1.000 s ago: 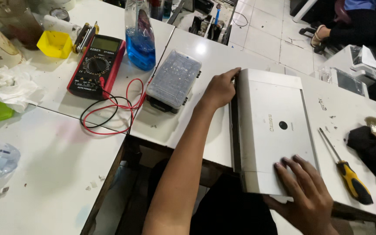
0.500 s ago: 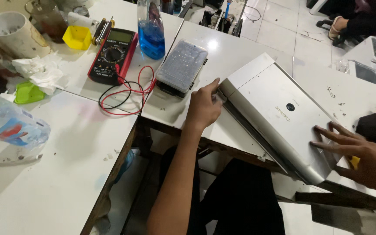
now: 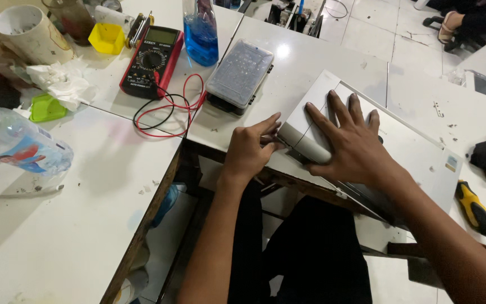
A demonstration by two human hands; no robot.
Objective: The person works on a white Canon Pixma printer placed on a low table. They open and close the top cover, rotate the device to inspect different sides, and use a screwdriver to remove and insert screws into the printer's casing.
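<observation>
the white printer [image 3: 400, 152] has swung round at centre right of the frame, near corner now over the table edge. right hand [image 3: 351, 141] now lies spread flat on top; left hand [image 3: 250, 147] pinches its corner, so they are turning it.

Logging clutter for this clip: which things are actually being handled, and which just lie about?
In use: white printer, left hand at its corner, right hand flat on top.
Lying about: multimeter, screwdriver, plastic bottle, clear parts box, yellow cup.
</observation>
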